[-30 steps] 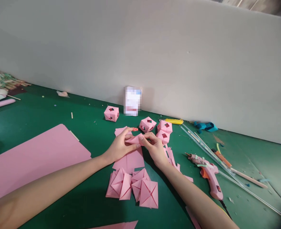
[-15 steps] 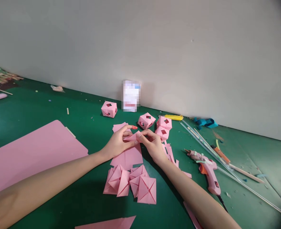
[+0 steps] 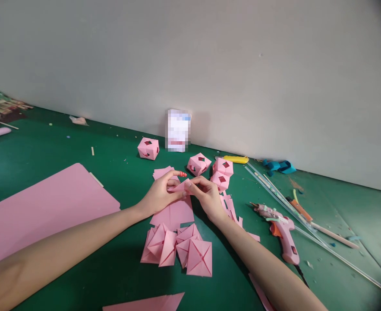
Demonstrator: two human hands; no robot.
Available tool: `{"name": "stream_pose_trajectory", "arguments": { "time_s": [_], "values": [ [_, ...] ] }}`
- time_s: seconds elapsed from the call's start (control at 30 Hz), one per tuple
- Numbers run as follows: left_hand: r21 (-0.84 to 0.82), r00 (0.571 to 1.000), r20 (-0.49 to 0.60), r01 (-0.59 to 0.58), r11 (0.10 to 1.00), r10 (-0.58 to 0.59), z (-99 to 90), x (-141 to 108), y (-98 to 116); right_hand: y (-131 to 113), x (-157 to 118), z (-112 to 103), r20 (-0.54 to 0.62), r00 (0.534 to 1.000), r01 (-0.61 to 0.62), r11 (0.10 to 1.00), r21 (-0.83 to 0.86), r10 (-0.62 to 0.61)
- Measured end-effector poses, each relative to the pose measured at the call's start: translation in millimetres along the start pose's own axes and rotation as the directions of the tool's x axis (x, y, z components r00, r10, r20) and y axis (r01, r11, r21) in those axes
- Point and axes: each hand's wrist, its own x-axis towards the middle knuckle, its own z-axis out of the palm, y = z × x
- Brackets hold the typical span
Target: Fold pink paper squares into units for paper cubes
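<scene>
Between both hands is a small folded piece of pink paper (image 3: 180, 187). My left hand (image 3: 159, 192) pinches its left side, thumb below and fingers behind. My right hand (image 3: 207, 196) grips the right corner between thumb and fingertips. Under the hands lie flat pink paper strips (image 3: 172, 214). Closer to me is a group of folded pink paper squares (image 3: 199, 258) with creases meeting at their centres. Beyond the hands stand several pink paper cubes with cut-out holes, one cube (image 3: 148, 148) at the left and another cube (image 3: 199, 164) just behind my fingers.
A large pink sheet (image 3: 54, 207) covers the left of the green table. At right lie a pink glue gun (image 3: 282, 233), clear glue sticks (image 3: 271, 190) and a yellow cutter (image 3: 235, 160). A blurred white card (image 3: 178, 129) leans against the wall. Pink offcuts (image 3: 231, 209) lie beside my right wrist.
Both hands stay in nearly the same place with the pink paper. Only a tiny shift of the whole view shows.
</scene>
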Motion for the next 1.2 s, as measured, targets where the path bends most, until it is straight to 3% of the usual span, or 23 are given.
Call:
{"name": "stream_pose_trajectory", "arguments": {
  "time_s": [0.13,0.3,0.37,0.57,0.77,1.2],
  "values": [
    [-0.054,1.0,0.025,0.02,0.998,-0.018,1.2,-0.5,2.6,0.1,0.1,0.5,-0.006,1.0,0.008,1.0,-0.016,-0.008],
    [0.196,0.998,-0.019,-0.06,0.979,0.065,2.2,-3.1,6.7,-0.7,0.0,-0.3,0.005,1.0,-0.014,1.0,0.003,0.014],
    [0.206,0.998,-0.017,-0.051,0.977,0.056,2.4,-4.1,7.5,-0.7,0.0,-0.7,0.008,1.0,-0.02,1.0,0.011,0.02],
    [-0.015,0.997,-0.072,0.035,0.999,-0.036,2.0,-4.6,9.1,-0.7,1.1,0.2,0.082,0.994,-0.074,0.995,0.07,0.068],
    [-0.064,0.977,-0.213,-0.029,0.998,0.015,-0.2,-3.9,10.3,0.2,2.7,0.3,0.108,0.989,-0.109,0.994,0.029,0.105],
    [-0.306,0.982,-0.155,0.057,0.95,-0.108,2.9,-1.0,17.8,-2.7,3.0,3.0,0.059,0.993,-0.106,0.991,0.08,0.102]
  ]
}}
